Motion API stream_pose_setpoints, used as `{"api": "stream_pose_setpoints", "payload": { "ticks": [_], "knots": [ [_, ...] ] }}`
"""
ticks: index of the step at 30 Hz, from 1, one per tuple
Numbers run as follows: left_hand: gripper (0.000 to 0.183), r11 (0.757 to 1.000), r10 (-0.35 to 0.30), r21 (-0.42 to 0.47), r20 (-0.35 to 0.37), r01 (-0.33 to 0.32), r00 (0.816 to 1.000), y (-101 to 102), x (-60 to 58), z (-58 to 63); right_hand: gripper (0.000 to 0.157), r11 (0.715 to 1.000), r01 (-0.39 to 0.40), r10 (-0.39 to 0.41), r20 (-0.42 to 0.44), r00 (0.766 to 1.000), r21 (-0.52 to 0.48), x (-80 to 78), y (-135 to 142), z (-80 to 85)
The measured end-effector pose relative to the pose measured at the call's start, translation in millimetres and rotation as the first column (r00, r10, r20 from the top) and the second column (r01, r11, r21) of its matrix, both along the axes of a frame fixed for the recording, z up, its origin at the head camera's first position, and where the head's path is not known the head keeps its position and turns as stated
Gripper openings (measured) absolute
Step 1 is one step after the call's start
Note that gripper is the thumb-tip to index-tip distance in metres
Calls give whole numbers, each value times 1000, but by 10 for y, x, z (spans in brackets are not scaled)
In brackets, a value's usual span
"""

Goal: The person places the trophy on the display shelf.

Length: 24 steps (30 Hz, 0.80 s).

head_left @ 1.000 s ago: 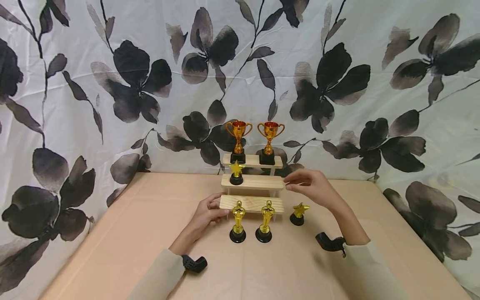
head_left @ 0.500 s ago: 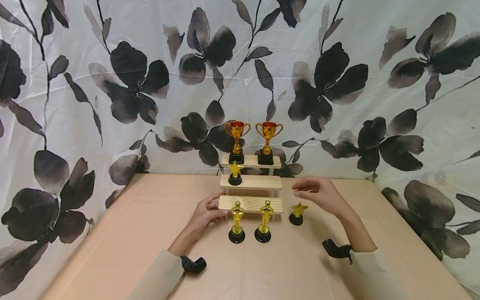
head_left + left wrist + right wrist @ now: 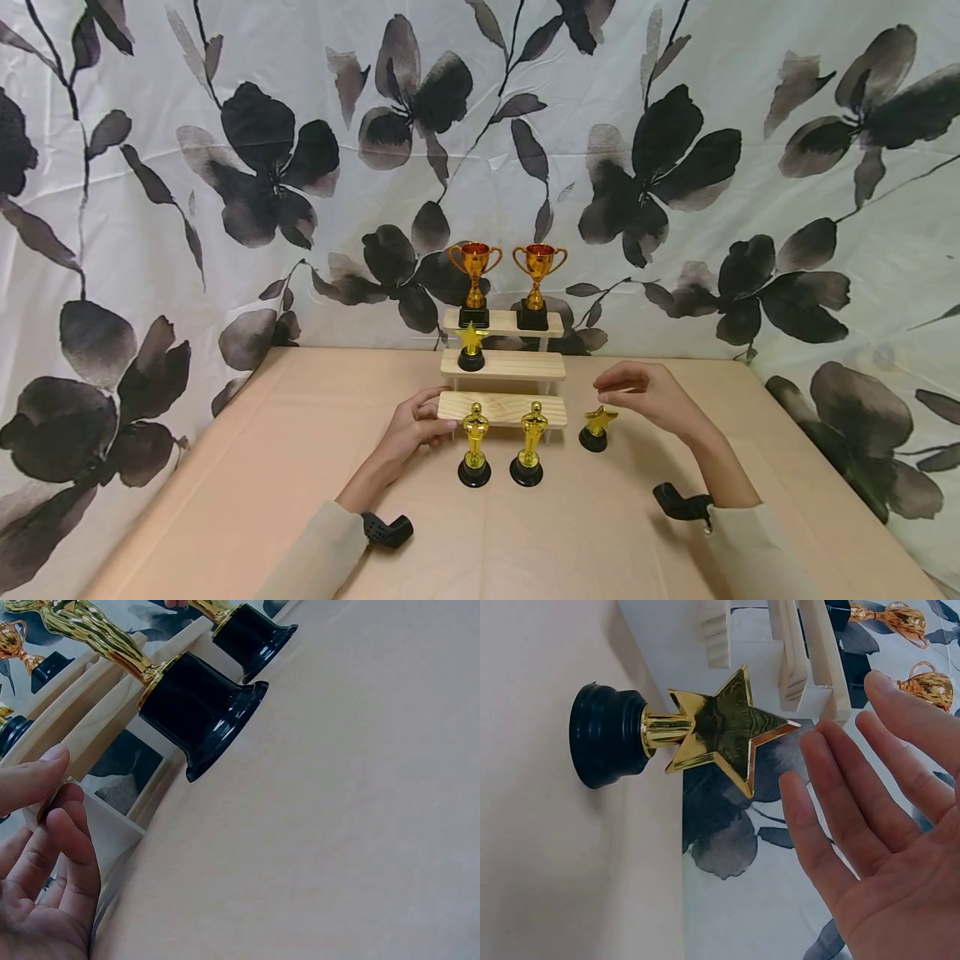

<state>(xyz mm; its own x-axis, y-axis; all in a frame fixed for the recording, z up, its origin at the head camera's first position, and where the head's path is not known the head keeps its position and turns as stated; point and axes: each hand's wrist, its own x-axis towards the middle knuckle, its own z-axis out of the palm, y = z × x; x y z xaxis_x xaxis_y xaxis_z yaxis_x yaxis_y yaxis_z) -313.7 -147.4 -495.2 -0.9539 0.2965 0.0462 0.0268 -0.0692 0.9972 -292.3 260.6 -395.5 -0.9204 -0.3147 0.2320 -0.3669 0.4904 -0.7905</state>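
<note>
A three-tier wooden display stand point(image 3: 525, 367) stands at the table's middle. My left hand point(image 3: 407, 432) pinches the left end of its lowest shelf point(image 3: 105, 739) between thumb and fingers. My right hand point(image 3: 647, 396), with fingers loosely extended and holding nothing, hovers just above and right of a gold star trophy point(image 3: 597, 427) on the table. In the right wrist view the fingertips lie close to the star's tip point(image 3: 735, 735). Another star trophy point(image 3: 471, 346) sits on the middle shelf's left side. Two gold cup trophies point(image 3: 475, 279) occupy the top shelf.
Two gold figure statuettes point(image 3: 475, 446) with black round bases stand upright on the table in front of the stand. A floral cloth point(image 3: 525, 125) hangs behind the peach-coloured tabletop point(image 3: 247, 467).
My right hand has drawn back from the right end of the middle shelf and come down and to the right, over the star trophy. The left hand stays at the lowest shelf.
</note>
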Motion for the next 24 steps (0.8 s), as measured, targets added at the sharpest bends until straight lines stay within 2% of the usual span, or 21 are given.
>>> {"api": "stream_pose_setpoints", "payload": {
  "ticks": [5,12,19,24],
  "knots": [
    [73,1000,-2,-3,-7,2,1000,-2,10,-4,27,1000,-6,7,43,999,-24,12,28,-20],
    [74,1000,-9,-10,-7,9,1000,8,19,11,28,1000,20,-20,75,997,3,51,108,-69],
    [74,1000,-21,-4,-2,21,1000,11,33,18,32,1000,25,-23,111,994,-14,59,171,-173],
    [74,1000,-15,-6,0,15,1000,-28,47,16,37,999,-1,5,119,993,-33,29,162,-269]
  ]
}}
